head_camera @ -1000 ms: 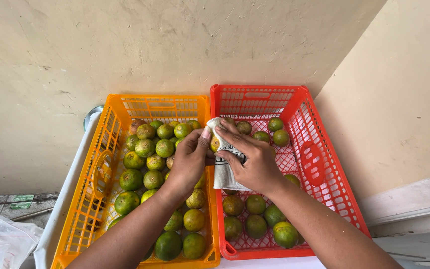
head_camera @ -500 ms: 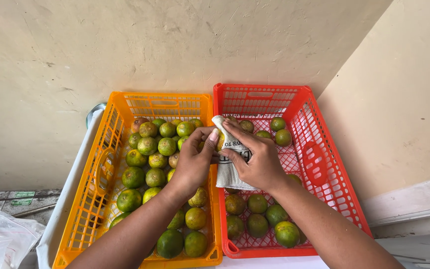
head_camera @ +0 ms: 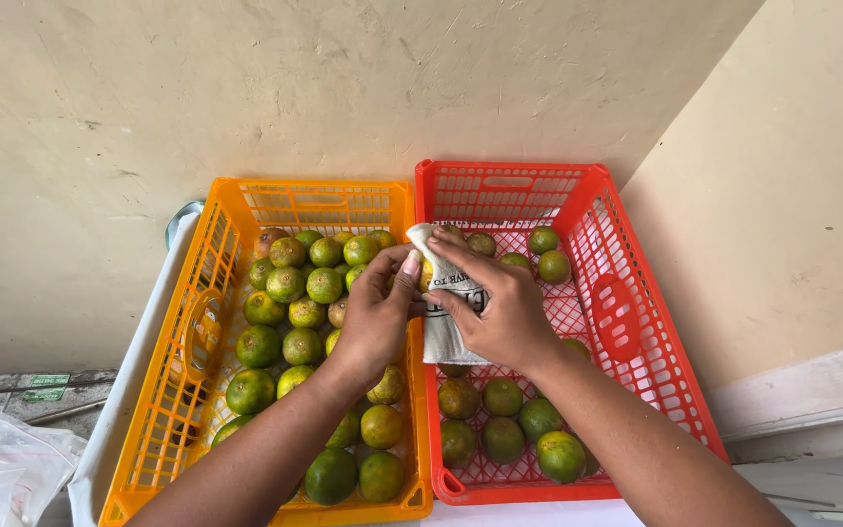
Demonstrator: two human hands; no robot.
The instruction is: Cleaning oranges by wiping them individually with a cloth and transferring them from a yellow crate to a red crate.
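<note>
Little is changed since the earlier frame: both hands are kept over the seam between the crates, only slightly shifted. A cloth (head_camera: 441,317), grey-white with dark print, is held wrapped round a yellowish fruit (head_camera: 425,274), pinched by the left hand (head_camera: 375,317) and pressed by the curled right hand (head_camera: 500,310). The cloth is judged soft and light, best gripped bunched; the fruit firm, round and apt to slip, above the orange crate (head_camera: 187,332) and red crate (head_camera: 626,322).
</note>
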